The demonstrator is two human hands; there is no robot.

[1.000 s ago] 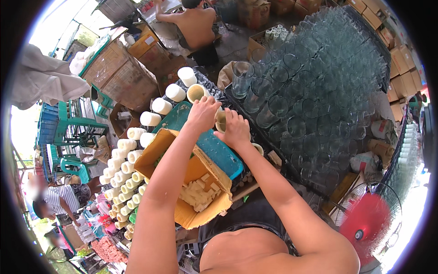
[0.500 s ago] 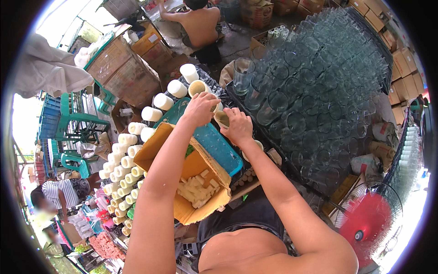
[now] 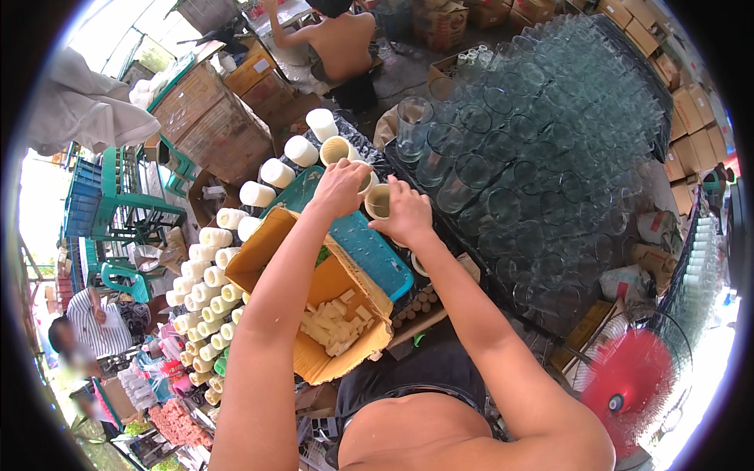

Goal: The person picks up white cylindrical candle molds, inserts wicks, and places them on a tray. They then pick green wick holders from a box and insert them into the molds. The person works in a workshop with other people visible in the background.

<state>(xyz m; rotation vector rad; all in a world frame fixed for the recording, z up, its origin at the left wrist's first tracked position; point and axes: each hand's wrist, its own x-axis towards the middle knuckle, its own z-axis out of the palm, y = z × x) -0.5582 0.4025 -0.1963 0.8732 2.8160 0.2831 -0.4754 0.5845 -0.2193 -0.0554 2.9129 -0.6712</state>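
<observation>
At the bottom of the frame the person's bare shoulders and forearms run up toward the centre. Just left of the arms sits an open yellow cardboard box (image 3: 314, 314) with pale wax-like chunks heaped in its lower corner. Above it lies a blue perforated tray (image 3: 369, 247) on the worktop (image 3: 424, 314). Over the tray's upper end both hands are at work close together: the left hand (image 3: 339, 187) is curled over a cream cup (image 3: 366, 183), and the right hand (image 3: 408, 216) is clamped around a second cream cup (image 3: 378, 201), whose open mouth faces left. Compared with half a second ago the two hands have drawn a little nearer each other and the right-hand cup is turned more into view; the box and tray lie as before. To the left, rows of white cylinders (image 3: 208, 275) curve down the frame. On the right, a big stack of clear drinking glasses (image 3: 534, 141) fills the upper right. A red fan (image 3: 632, 388) stands lower right. Far up, another person (image 3: 342, 39) sits among brown cartons (image 3: 212, 118)
</observation>
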